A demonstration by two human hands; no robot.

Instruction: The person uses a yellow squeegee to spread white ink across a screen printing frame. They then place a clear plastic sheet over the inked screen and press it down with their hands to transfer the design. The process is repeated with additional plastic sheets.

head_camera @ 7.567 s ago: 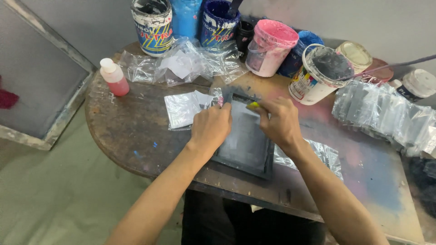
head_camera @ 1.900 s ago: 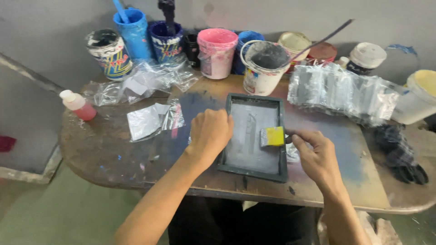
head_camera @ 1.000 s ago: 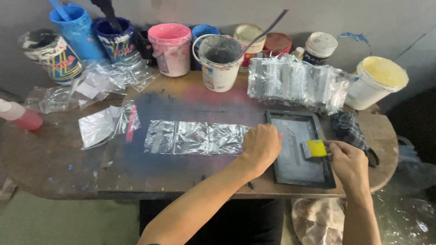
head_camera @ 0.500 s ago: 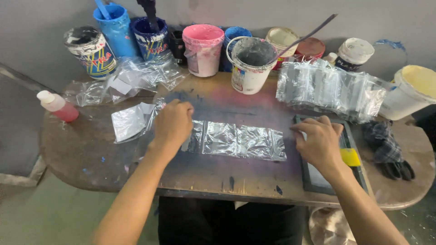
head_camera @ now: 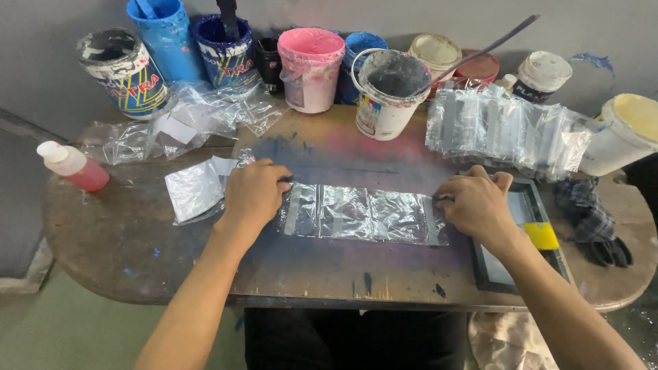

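Note:
A row of clear plastic pouches (head_camera: 361,214) lies flat across the stained wooden table (head_camera: 123,253). My left hand (head_camera: 255,195) presses on the row's left end, fingers curled down onto the plastic. My right hand (head_camera: 474,204) rests on the row's right end, fingertips pinching its edge. Just right of that hand sits a dark framed screen (head_camera: 531,226) with a small yellow squeegee (head_camera: 541,235) lying on it.
Paint buckets line the back: a blue one (head_camera: 161,41), a pink one (head_camera: 312,58), a grey-filled white one (head_camera: 389,92), a cream one (head_camera: 627,133). Stacked clear pouches (head_camera: 507,130) lie back right, loose ones (head_camera: 195,188) at left, plus a red squeeze bottle (head_camera: 72,166) and dark cloth (head_camera: 593,219).
The framed screen was slid from the table's middle to the right, uncovering the row of pouches. Both hands then came off it and settled on the row's two ends.

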